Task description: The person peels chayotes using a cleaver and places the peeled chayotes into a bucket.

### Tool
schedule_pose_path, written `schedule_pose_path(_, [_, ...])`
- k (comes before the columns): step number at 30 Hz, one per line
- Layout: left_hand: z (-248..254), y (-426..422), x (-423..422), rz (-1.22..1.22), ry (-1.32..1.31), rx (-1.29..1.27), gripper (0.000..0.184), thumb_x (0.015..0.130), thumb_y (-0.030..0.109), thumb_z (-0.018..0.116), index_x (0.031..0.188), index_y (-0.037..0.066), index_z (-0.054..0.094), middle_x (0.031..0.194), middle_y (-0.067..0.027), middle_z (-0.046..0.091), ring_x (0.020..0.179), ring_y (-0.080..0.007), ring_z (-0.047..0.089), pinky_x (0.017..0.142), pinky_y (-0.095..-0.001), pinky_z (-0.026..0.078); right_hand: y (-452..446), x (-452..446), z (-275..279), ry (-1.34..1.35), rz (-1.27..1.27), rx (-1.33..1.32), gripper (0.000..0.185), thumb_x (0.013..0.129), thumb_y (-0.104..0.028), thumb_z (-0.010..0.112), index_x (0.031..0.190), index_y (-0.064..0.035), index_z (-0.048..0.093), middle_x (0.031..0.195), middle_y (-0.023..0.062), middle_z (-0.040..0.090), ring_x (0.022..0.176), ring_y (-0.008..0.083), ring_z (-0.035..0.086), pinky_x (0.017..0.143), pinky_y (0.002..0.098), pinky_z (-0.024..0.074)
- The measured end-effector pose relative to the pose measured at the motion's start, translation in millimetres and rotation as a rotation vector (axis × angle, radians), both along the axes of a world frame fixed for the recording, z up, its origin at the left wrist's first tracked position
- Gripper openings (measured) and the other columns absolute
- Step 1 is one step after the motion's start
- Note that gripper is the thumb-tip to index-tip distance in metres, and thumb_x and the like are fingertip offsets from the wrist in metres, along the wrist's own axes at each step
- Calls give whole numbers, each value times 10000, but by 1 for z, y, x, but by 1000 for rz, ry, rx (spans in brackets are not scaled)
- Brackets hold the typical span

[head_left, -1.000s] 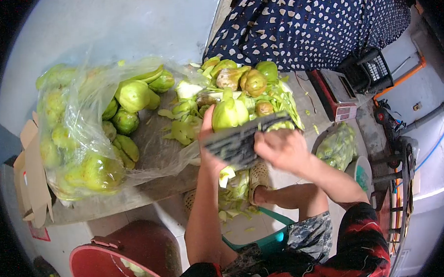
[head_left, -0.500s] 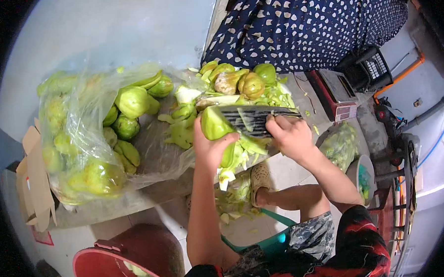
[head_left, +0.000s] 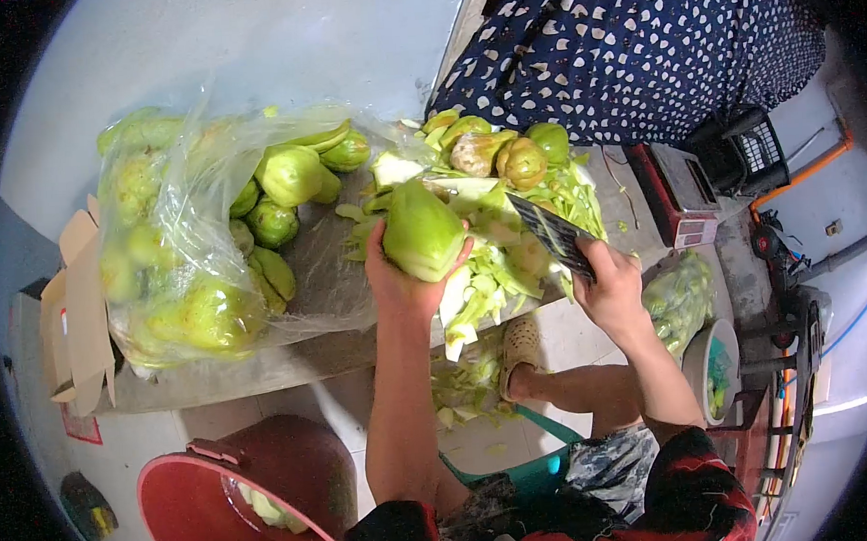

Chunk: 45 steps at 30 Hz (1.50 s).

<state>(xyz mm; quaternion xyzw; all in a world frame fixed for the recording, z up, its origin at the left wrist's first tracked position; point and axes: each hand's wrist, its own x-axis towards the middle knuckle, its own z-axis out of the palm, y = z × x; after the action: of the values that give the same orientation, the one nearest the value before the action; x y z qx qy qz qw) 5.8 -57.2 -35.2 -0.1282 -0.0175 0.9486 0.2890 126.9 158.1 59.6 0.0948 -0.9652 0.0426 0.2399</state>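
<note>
My left hand [head_left: 407, 276] is wrapped round the lower end of a green papaya [head_left: 420, 230], whose pale, flat-cut sides face up. To the right, my right hand [head_left: 608, 280] grips a broad knife [head_left: 556, 234]; its dark, streaked blade points up and left, apart from the fruit. Under and between the hands lies a heap of green peelings [head_left: 497, 277], spilling over the bench edge. Behind it sit several papayas [head_left: 523, 162], some browned. A clear plastic bag [head_left: 177, 272] on the left holds more papayas [head_left: 289, 175], some showing at its mouth.
The concrete bench [head_left: 327, 265] ends just before me. Below stands a red bucket [head_left: 240, 492] with pale pieces inside. To the right are a red scale [head_left: 677, 194], a black crate [head_left: 738, 151], a filled plastic bag [head_left: 681, 298] and a white tub [head_left: 714, 369]. A cardboard box [head_left: 82, 315] sits far left.
The knife has come away from the papaya and moved right and down with my right hand. My left hand has turned the papaya more upright. The view has shifted slightly.
</note>
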Motion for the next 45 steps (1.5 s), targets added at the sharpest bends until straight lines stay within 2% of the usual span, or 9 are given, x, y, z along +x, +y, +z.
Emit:
schedule_pose_path(3, [6,-1,0,58,-3,144,579,905,484,439,1333,98,493,1317,-197,509,1215,-465,451,1035,-600,365,0,4,-9,-29,-60,-103,280,705,26,665,962,-28,568,734,164,622,637,362,633,572,407,506])
schedule_pose_path(7, [12,-2,1,112,-134,200,560,896,448,490,1310,71,503,1329,-209,483,1223,-454,443,1023,-574,394,1,8,-26,-89,-90,-142,364,671,-25,707,998,-54,551,789,163,626,697,378,630,603,430,515])
schedule_pose_path(11, [-5,3,-2,222,-190,157,556,880,429,534,1301,67,505,1344,-198,468,1235,-445,429,991,-566,420,-8,9,-34,-102,-69,-192,268,723,15,668,972,-18,573,742,179,627,657,372,644,593,413,517])
schedule_pose_path(14, [-12,-1,-1,99,-130,363,556,872,423,548,1307,79,504,1372,-190,452,1257,-440,410,973,-561,431,-13,11,-37,-127,-80,-209,276,723,10,669,983,-15,578,746,179,631,665,374,648,604,410,526])
schedule_pose_path(19, [4,1,1,162,-80,173,542,879,460,550,1290,108,528,1360,-169,476,1253,-409,425,961,-560,421,-11,13,-49,-149,-70,-210,367,664,-21,711,992,-38,548,775,176,618,700,375,628,608,434,500])
schedule_pose_path(24, [2,4,-1,239,-17,-53,511,882,466,558,1267,130,548,1258,-134,572,1181,-331,513,959,-581,419,-24,-3,-56,37,156,3,598,502,-75,766,1049,-2,536,736,117,530,635,305,582,542,408,464])
schedule_pose_path(29, [12,5,5,221,25,-258,434,904,411,588,1198,92,563,1131,-84,634,1020,-260,613,874,-466,498,-49,-32,-58,188,351,-17,275,694,-65,617,953,3,558,676,55,455,560,186,525,477,312,406])
schedule_pose_path(33, [10,8,5,201,21,-295,444,911,429,578,1179,74,575,1122,-92,639,1013,-257,619,892,-436,502,-56,-44,-65,193,361,-17,157,758,-20,610,900,-7,543,646,44,418,533,179,492,450,305,364])
schedule_pose_path(45, [4,11,5,189,62,-282,521,889,478,605,1215,75,554,1114,-108,636,988,-261,634,867,-423,532,-49,-61,-74,220,432,-42,120,764,-18,644,849,-12,560,636,36,408,521,168,483,439,299,350])
